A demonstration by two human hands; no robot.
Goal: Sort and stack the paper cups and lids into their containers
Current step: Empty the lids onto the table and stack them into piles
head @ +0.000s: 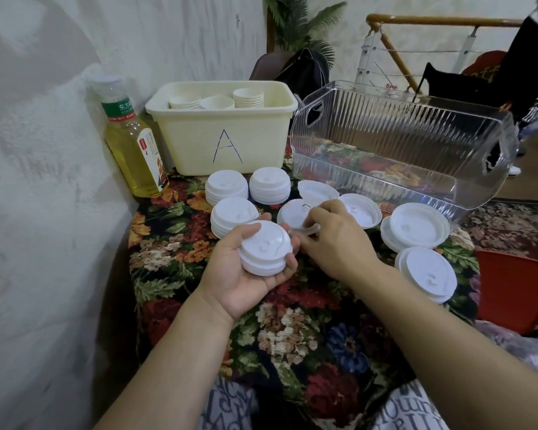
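on the flower-patterned desk, just in front of the cream bin marked a, white plastic lids sit in several short stacks and a few lie loose. paper cups are already nested inside the cream bin. the clear ribbed bin to its right looks empty, and is presumably meant for the lids.

the left hand lies palm up, its fingers curled around a small stack of lids. the right hand reaches over a loose lid, fingertips pinching at its rim.

these lids are likely very light, thin and a little springy, and slick enough to slide off each other. best taken by the rim, with a stack cupped from below and steadied on its sides.

room is tight: stacks crowd the far half of the desk, and those on the right sit close to the edge. a bottle of yellow liquid stands by the wall at left. the near part of the desk is free, and the clear bin's open top gives an easy drop from above.
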